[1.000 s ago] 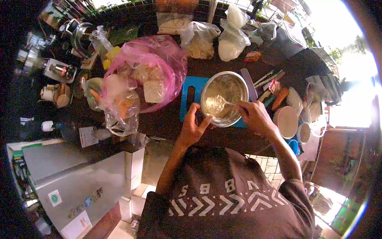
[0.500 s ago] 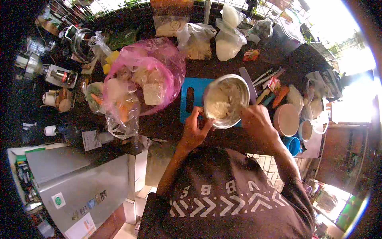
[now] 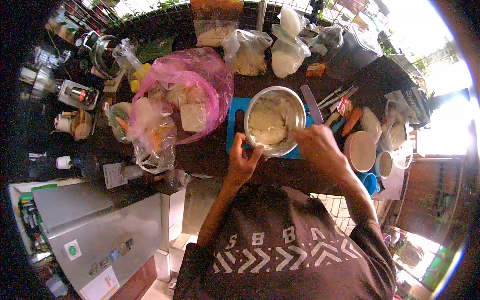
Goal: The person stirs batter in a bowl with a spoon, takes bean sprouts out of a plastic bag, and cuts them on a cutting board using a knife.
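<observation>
A metal mixing bowl (image 3: 301, 114) with a pale, thick batter (image 3: 267, 125) inside stands over a blue cutting board (image 3: 234, 142). My left hand (image 3: 243, 160) grips the bowl's lower left rim, thumb against its near side. At the lower right rim is my right hand (image 3: 320, 147), fingers curled into a fist and slightly blurred. Whatever that hand holds is hidden by the fingers. A flat grey blade (image 3: 311, 102) lies right of the bowl.
A pink plastic bag (image 3: 220, 95) with tofu-like blocks is to the left. Bags of pale powder (image 3: 287, 60) stand at the back. A carrot (image 3: 353, 121), a round pinkish lid (image 3: 360, 151) and a blue cup (image 3: 368, 183) sit at the right. A grey fridge (image 3: 110, 225) is at lower left.
The bowl has shifted left and slightly up, showing more of the blue board on its right. The batter has changed shape. My right hand has moved slightly up; my left hand still grips the rim.
</observation>
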Demonstrator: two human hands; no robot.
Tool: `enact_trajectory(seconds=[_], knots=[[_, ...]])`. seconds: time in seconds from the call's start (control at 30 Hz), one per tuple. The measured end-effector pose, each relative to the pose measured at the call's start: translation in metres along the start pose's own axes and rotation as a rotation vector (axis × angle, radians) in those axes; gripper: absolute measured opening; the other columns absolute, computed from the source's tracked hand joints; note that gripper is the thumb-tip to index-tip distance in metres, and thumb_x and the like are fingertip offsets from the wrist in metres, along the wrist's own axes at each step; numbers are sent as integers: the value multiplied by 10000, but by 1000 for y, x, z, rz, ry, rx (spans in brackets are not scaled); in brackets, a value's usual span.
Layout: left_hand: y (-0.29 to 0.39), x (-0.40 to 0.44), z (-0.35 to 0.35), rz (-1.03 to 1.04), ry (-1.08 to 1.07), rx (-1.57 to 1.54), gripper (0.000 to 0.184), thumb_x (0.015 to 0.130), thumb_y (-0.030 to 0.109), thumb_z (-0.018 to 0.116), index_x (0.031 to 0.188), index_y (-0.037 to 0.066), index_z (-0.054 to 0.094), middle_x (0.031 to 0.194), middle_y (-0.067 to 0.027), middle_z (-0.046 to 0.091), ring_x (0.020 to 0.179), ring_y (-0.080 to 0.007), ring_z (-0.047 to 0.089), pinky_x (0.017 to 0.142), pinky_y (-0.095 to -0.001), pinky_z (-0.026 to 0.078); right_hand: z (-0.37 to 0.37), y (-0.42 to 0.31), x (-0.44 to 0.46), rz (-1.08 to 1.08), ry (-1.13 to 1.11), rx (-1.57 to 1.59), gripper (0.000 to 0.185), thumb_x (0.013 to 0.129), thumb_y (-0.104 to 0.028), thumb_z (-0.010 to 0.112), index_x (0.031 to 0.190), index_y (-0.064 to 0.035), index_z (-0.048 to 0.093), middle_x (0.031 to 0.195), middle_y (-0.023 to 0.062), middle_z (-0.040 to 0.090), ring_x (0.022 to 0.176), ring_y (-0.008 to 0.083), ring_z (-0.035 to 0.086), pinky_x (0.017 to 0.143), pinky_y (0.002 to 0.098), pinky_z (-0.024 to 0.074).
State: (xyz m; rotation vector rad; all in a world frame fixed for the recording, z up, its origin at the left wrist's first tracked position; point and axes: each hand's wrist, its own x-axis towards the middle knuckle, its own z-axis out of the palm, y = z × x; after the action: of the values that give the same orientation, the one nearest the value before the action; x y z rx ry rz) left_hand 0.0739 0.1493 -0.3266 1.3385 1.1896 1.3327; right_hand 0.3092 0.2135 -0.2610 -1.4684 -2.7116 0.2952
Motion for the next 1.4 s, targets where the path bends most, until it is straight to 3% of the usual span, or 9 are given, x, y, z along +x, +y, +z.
enact_trajectory(seconds=[0.23,0.3,0.5,0.77,0.87,0.97,1.2,1.3,1.4], knots=[[7,0,2,77,-53,148,283,957,99,716,1069,2,475,945,-134,650,795,-178,714,652,-317,633,-2,-2,-12,78,-153,-102,85,925,-106,577,991,-63,607,689,170,685,654,383,705,568,512,543],[1,-4,8,-157,-41,-177,268,955,105,718,1048,7,486,910,-130,655,777,-178,720,639,-328,610,-23,-2,-9,71,95,-42,136,948,-118,571,1060,-66,629,694,176,692,665,374,716,563,512,551],[6,1,3,19,-62,113,275,945,126,729,1038,15,495,878,-112,649,731,-159,697,609,-313,565,-7,12,-13,34,3,-197,216,953,-203,589,850,-58,712,711,157,708,677,339,733,565,485,567],[-17,2,4,90,33,94,307,904,130,758,1078,35,524,941,-39,586,757,-100,547,628,-285,474,-12,20,-6,-7,-10,-168,224,927,-152,606,1132,-145,696,652,131,670,601,343,695,521,483,543],[-11,-2,3,-246,27,-326,317,907,136,758,1096,48,520,921,-23,566,748,-97,532,621,-272,471,28,17,-6,70,50,-64,194,929,-147,605,1104,-142,690,658,154,673,607,365,692,547,502,545],[-23,8,-8,54,52,35,307,930,118,737,1109,30,503,953,-55,590,791,-140,652,615,-291,582,-1,7,-4,41,-52,-65,107,932,-158,622,992,-119,700,676,174,677,627,383,696,569,508,535],[10,6,-21,-259,51,-220,294,951,93,711,1152,24,508,987,-90,631,801,-196,710,615,-332,635,-91,-32,-11,48,142,44,226,933,-127,656,1150,-149,713,713,135,697,596,310,688,546,428,538],[1,9,-20,-236,24,-312,314,945,93,721,1167,21,510,1000,-92,631,797,-186,706,623,-332,640,-50,-22,-15,76,170,-67,290,908,-114,663,1194,-151,698,735,119,708,608,311,699,547,426,541],[-16,9,-18,186,94,74,317,941,89,732,1156,24,508,1025,-82,616,823,-173,698,635,-322,646,-12,-19,-17,82,-6,-1,248,884,-100,648,1123,-150,694,730,117,698,662,335,710,582,451,548]])
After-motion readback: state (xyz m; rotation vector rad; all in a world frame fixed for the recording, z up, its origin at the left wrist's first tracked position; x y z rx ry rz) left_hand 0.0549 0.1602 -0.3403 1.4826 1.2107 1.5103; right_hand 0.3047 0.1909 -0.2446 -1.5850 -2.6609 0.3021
